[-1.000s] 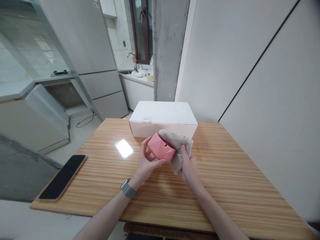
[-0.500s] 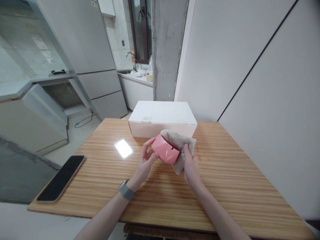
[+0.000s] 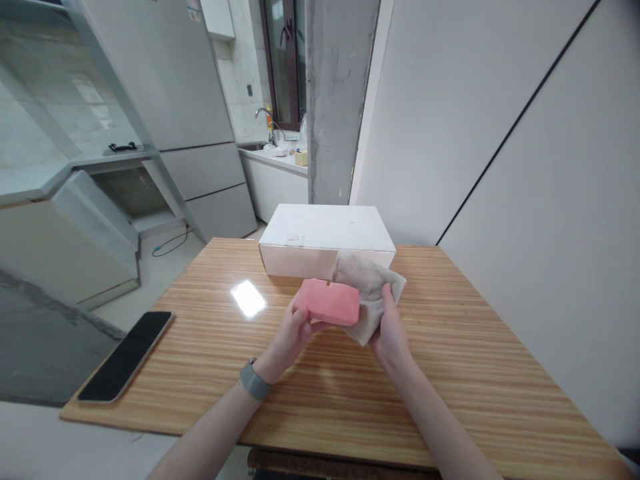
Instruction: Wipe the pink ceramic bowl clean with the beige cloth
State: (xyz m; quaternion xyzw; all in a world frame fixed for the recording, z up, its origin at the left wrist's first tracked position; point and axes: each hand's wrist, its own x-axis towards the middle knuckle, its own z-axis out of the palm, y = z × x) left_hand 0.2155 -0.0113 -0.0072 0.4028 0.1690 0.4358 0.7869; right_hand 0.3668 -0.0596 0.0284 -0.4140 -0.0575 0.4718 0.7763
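Over the middle of the table, my left hand [image 3: 295, 328] grips a pink case-like object [image 3: 331, 303] by its left end. A small notch shows in the object's upper edge; what exactly it is I cannot make out. My right hand [image 3: 391, 330] pinches a light grey cloth [image 3: 367, 287], thumb on top and the other fingers mostly hidden beneath. The cloth hangs just behind and to the right of the pink object, partly covered by it. A white box [image 3: 327, 227] stands on the table right behind both.
A phone [image 3: 127, 357] with a dark screen lies at the left edge of the wooden table [image 3: 475, 360]. Past the table stand a grey pillar [image 3: 333, 100] and a white wall on the right. A sink counter [image 3: 275, 177] is farther back.
The pink object has been turned in my left hand, so its notch now faces up. My right hand has drawn the cloth slightly right, and more of the cloth shows.
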